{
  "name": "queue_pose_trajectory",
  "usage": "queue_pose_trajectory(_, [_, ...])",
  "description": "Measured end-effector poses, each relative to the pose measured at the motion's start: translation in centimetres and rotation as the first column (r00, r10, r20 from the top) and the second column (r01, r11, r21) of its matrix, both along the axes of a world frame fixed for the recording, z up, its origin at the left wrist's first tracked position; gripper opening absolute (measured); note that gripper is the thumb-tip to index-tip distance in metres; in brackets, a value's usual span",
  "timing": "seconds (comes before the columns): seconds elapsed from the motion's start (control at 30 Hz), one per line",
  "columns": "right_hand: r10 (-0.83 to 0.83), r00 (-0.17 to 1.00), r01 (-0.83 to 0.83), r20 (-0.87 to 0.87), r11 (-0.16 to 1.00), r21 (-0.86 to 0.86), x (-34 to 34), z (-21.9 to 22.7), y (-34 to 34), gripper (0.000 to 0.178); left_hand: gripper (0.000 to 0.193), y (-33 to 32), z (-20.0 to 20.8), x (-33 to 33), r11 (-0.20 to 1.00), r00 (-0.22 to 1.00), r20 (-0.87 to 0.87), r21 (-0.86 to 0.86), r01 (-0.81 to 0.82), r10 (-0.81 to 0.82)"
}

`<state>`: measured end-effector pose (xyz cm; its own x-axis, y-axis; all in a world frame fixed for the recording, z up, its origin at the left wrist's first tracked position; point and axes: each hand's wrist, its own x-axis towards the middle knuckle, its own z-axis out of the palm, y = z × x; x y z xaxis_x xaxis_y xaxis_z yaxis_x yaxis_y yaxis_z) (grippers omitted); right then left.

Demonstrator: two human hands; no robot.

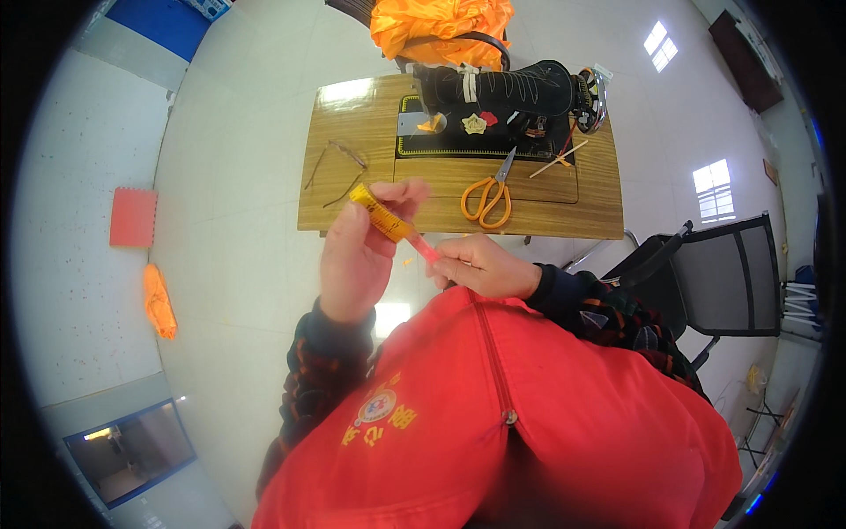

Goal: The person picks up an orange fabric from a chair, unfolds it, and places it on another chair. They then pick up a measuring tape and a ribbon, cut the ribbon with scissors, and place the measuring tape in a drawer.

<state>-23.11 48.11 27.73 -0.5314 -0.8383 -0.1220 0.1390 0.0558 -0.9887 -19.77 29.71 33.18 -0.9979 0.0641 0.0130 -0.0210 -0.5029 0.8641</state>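
Note:
A soft tape measure (381, 216), yellow along one part and pink along the other, is held in front of my red vest, just off the table's near edge. My left hand (352, 256) grips the yellow part between thumb and fingers. Lower and to the right, my right hand (483, 264) pinches the pink part, its fingers closed. On the wooden table (432, 183) beyond my hands lie orange-handled scissors (486, 198), blades pointing away. A pair of glasses (348, 157) rests with temples unfolded at the table's left.
A black sewing machine (520, 88) stands at the table's far side, with a stick (558, 159) near its right end. Orange cloth (441, 26) covers a chair behind it. A black mesh chair (731, 273) stands right. More orange cloth (159, 301) lies left.

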Motion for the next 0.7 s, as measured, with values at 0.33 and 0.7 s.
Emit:
queue_pose_trajectory(0.33, [0.016, 0.981, 0.014, 0.191, 0.988, -0.157, -1.3, 1.9, 3.0, 0.022, 0.012, -0.4, -3.2, -0.2, 0.278, 0.808, -0.367, -0.924, -0.261, -0.46])
queue_pose_trajectory(0.7, [-0.221, 0.966, 0.2, -0.136, 0.968, -0.153, -3.5, 0.8, 2.7, 0.008, 0.039, -0.7, -2.5, 0.9, 0.738, 0.792, 0.218, -0.289, 0.61, -0.57])
